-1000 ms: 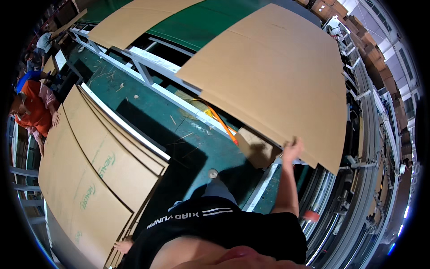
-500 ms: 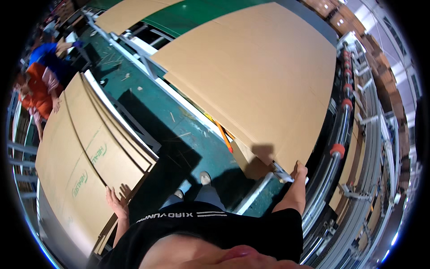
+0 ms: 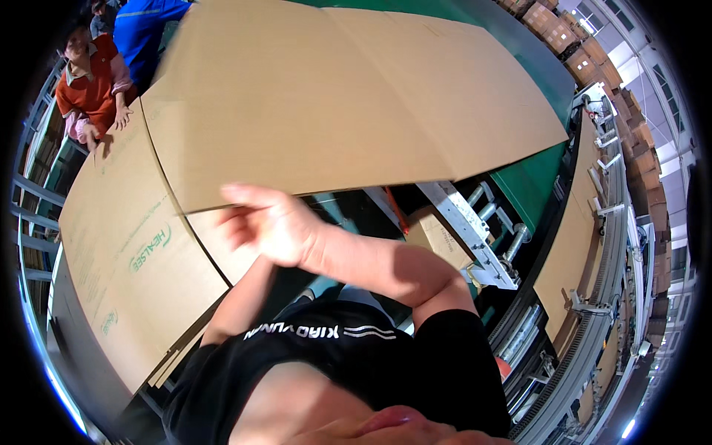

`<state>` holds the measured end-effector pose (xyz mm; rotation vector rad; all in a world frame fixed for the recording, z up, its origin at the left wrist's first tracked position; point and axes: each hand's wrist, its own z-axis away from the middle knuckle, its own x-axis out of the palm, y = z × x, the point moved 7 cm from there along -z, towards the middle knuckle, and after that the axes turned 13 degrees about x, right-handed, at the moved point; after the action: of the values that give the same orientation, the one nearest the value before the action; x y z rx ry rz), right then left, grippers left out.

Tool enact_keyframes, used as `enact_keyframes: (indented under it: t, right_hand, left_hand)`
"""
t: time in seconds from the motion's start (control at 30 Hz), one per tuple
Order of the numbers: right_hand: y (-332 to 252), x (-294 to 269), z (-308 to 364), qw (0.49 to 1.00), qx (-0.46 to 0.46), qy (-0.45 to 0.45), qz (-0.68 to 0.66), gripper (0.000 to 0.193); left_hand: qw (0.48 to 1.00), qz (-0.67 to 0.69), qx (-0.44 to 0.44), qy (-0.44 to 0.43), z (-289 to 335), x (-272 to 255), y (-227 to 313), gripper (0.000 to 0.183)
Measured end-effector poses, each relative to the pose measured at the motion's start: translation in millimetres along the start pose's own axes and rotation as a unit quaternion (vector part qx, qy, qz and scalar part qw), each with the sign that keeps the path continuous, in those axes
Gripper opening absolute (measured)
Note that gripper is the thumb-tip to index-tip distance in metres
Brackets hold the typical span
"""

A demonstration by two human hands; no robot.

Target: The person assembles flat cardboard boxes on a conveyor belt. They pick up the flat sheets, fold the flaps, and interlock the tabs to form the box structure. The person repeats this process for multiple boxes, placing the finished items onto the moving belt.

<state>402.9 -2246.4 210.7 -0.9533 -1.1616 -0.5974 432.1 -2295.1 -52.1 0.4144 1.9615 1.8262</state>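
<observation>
Change: right hand (image 3: 271, 222) has left the sheet's far corner, now crossing the chest.
Fingers: loosely open, holding nothing.
Cardboard sheet (image 3: 348, 89): overhead.
Left hand: hidden.

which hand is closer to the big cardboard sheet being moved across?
Right. The right hand is raised at the near edge of the large cardboard sheet, blurred, contact unclear. The left hand is hidden; only its arm shows, reaching under toward the stacked sheets.

Large cardboard sheet (image 3: 348, 96) spans overhead, roller conveyor (image 3: 482, 230) blocks the right side
</observation>
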Motion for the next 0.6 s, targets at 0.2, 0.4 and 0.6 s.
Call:
enact_keyframes:
  t: [0.2, 0.4, 0.6]
  right_hand:
    - [-160.8, 143.1, 121.2, 0.944, -0.200, -0.213, 0.156, 0.048]
    - [-361.4, -157.9, 262.8, 0.698, -0.596, 0.282, 0.281, 0.077]
    - [-275.1, -441.4, 242.3, 0.309, -0.136, 0.653, 0.678, 0.085]
  left_hand:
    - [0.832, 0.440, -0.334, -0.039, -32.4, 149.1, -8.1, 0.064]
    - [0.908, 0.369, -0.191, -0.048, -89.7, 147.2, -26.5, 0.053]
    - [0.980, 0.152, -0.113, 0.058, -146.1, 106.8, 19.7, 0.030]
